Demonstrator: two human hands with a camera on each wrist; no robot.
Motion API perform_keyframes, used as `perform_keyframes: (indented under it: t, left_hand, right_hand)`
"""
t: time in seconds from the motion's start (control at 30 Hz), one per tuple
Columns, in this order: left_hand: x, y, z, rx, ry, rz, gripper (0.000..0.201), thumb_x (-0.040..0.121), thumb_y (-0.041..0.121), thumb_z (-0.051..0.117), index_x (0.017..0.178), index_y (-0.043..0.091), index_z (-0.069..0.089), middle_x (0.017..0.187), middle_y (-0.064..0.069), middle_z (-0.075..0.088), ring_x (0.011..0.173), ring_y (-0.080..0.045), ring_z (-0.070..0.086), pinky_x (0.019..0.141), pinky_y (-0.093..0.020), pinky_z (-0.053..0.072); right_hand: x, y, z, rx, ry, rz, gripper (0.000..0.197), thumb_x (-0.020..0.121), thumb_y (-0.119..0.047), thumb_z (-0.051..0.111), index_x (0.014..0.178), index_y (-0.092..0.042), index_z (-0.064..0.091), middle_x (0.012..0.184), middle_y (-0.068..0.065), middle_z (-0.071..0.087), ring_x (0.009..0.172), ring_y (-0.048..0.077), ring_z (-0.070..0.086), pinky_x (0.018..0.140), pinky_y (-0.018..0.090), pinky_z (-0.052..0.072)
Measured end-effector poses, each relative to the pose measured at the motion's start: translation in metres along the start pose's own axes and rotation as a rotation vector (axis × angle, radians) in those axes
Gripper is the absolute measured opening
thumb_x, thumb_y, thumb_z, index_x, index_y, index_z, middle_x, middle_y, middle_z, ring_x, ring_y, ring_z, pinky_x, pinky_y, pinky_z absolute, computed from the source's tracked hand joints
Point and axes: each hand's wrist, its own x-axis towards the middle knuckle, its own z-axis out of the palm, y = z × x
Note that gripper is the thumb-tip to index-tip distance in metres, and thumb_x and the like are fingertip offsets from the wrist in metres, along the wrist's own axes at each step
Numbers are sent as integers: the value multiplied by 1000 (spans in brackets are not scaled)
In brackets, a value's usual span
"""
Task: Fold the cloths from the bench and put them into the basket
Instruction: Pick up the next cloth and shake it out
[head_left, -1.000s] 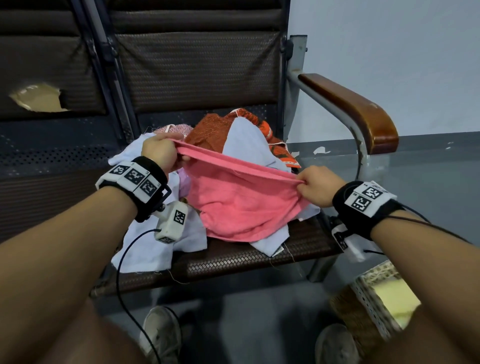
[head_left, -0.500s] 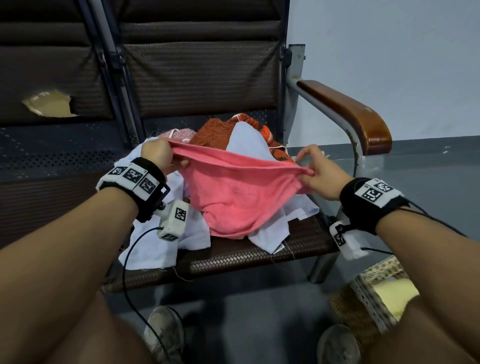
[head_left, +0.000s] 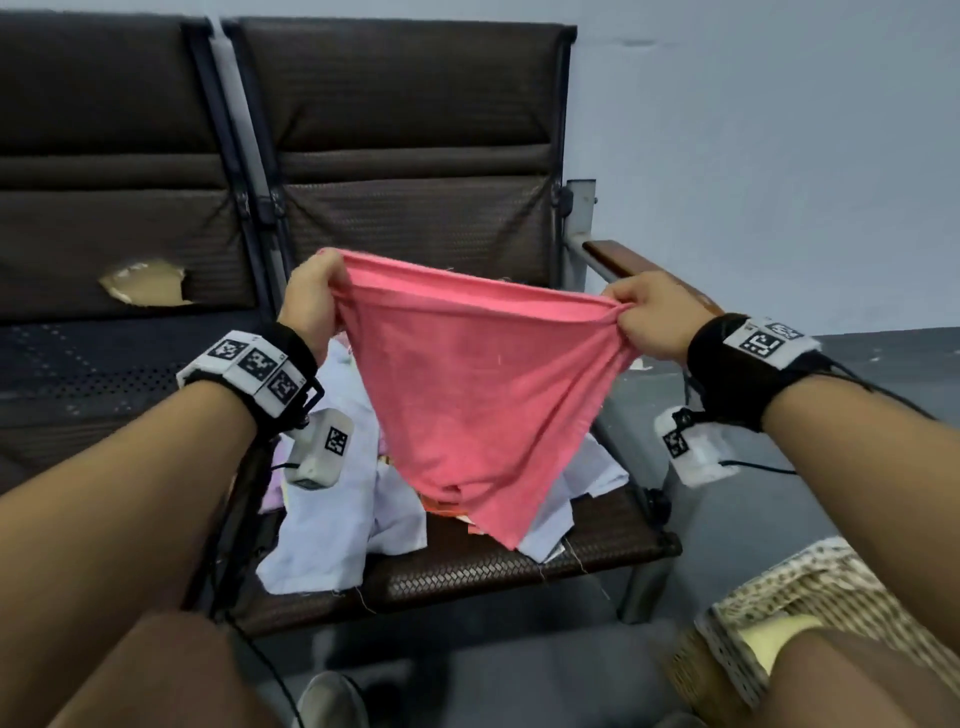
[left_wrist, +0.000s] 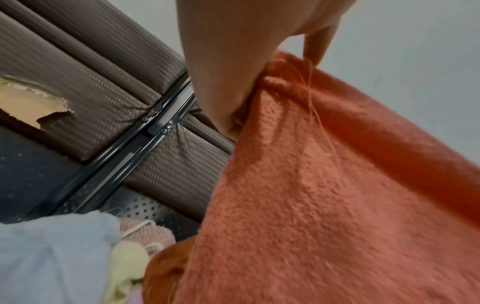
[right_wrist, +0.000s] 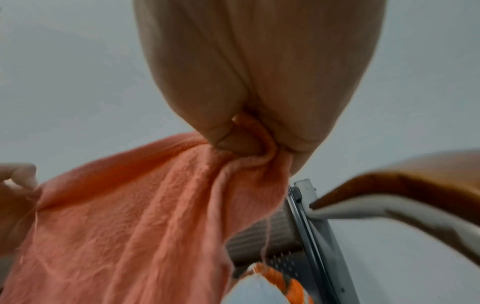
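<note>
The pink cloth (head_left: 470, 395) hangs in the air over the bench (head_left: 519, 566), left hand (head_left: 311, 301) and right hand (head_left: 652, 322) each pinching a top corner. It blocks most of the pale cloth pile (head_left: 332, 530) behind. The wicker basket (head_left: 779, 613) sits on the floor lower right, armrest (head_left: 623, 260) just behind the right hand.

The cloth (head_left: 470, 395) hangs in the air between the left hand (head_left: 310, 301) and the right hand (head_left: 652, 322), one upper corner pinched in each, above and in front of the heap of cloths (head_left: 332, 525) lying on the bench seat (head_left: 519, 566). Behind the heap rises the backrest (head_left: 415, 171), with the armrest (head_left: 628, 262) at the seat's right end, behind the right hand. The basket (head_left: 810, 577) stands on the floor (head_left: 519, 670) to the lower right of the bench, partly hidden by the right forearm.
</note>
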Motion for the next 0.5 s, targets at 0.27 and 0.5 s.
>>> perform_keyframes:
  t: [0.27, 0.5]
  left_hand:
    - [14, 44, -8, 119, -164, 86, 15, 73, 15, 78, 87, 14, 76, 88, -8, 74, 81, -23, 67, 76, -34, 55]
    - [16, 45, -2, 239, -122, 124, 16, 80, 20, 81, 94, 11, 77, 91, -10, 73, 83, -20, 66, 77, -35, 57]
  right_hand:
    - [10, -43, -43, 50, 119, -20, 35, 87, -11, 51, 53, -14, 59, 57, 1, 59, 54, 18, 57, 44, 16, 41]
    - [13, -33, -57, 29, 69, -7, 39, 95, -47, 59, 87, -12, 76, 79, -3, 76, 74, 14, 71, 68, 26, 56]
